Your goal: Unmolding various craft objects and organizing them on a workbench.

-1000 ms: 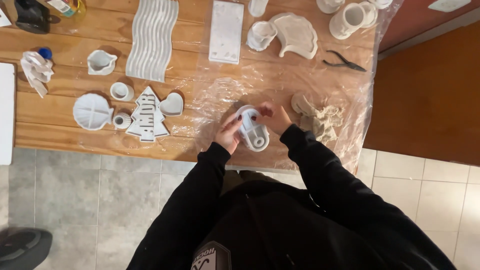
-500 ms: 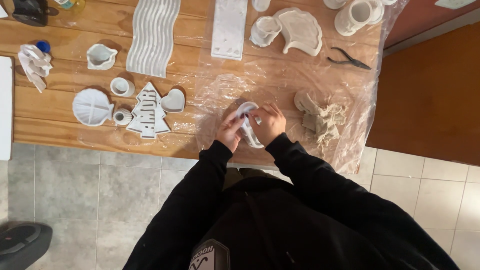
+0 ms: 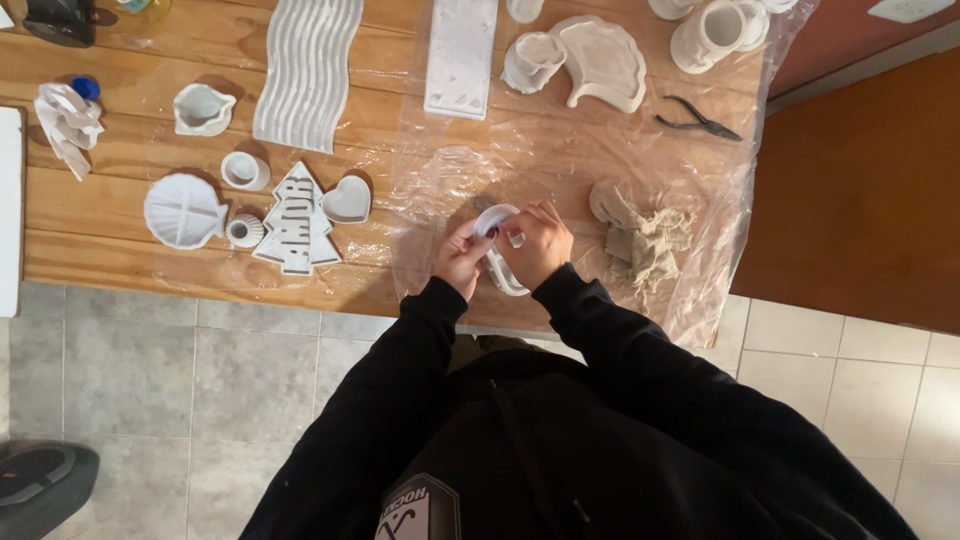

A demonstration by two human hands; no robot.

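Both hands meet at the lower middle of the frame over the near edge of the wooden tabletop (image 3: 120, 250). The left hand (image 3: 462, 255) is curled closed, its fingers pinching the left side of a small white curved mould (image 3: 497, 262), a ring-like piece whose lower rim shows between the two wrists. The right hand (image 3: 538, 243) is also closed around it, fingers folded over the top and right side, so most of the piece is hidden. The mould is held just above a crinkled sheet of clear plastic film (image 3: 440, 170) that covers the right half of the tabletop.

Just to the right of the hands lies a crumpled beige rag (image 3: 645, 240), touching a small pale lump. Further up and right, a pair of dark pliers (image 3: 700, 118) rests on the film. Along the upper edge sit a white fan-shaped cast (image 3: 605, 60), a flat white rectangular slab (image 3: 460, 55) and a white wavy ribbed panel (image 3: 308, 70).

At the left centre stand a white tree-shaped cast (image 3: 296, 222), a heart-shaped dish (image 3: 347, 199) touching its right side, a round shell-like dish (image 3: 182, 210) and two small round cups. A crumpled white cloth (image 3: 65, 120) lies near the far left edge. Black sleeves fill the bottom of the frame above a grey tiled floor (image 3: 150, 400).
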